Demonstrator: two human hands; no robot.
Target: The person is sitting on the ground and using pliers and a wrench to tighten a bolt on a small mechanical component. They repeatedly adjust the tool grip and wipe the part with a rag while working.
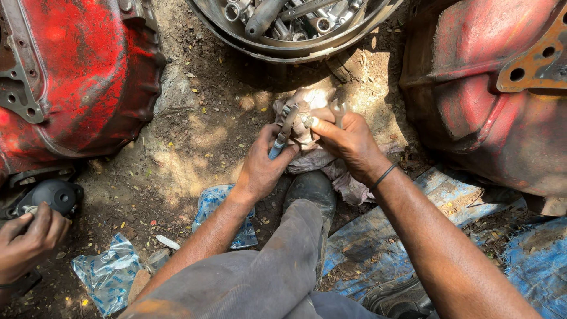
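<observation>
At the far left edge, low in the frame, another person's hand [26, 239] rests against a rounded black part [50, 195] on the dirt ground [201, 136]. Above it, filling the upper left, stands a red-painted metal housing [77, 77]. Toward the lower left lie a crumpled clear plastic bag [109, 274] and, nearer the centre, a second blue-printed bag [215, 204].

In the middle of the frame the person's left hand [263, 165] has its grip closed round the blue handle end of a wrench [283, 133], fingers wrapped fully about the shaft. Just right of it, the right hand [348, 142] has its grip closed, pinching a small metal piece [337, 110] at the fingertips, with a pale rag [307, 100] bunched behind both hands. The two hands nearly touch, just above a dark boot [313, 189].

At top centre a round metal pan [295, 50] holds loose sockets and spanners [283, 15]. At the right stands another red housing [490, 88], with a blue tarpaulin [437, 198] spread beneath it on the ground.
</observation>
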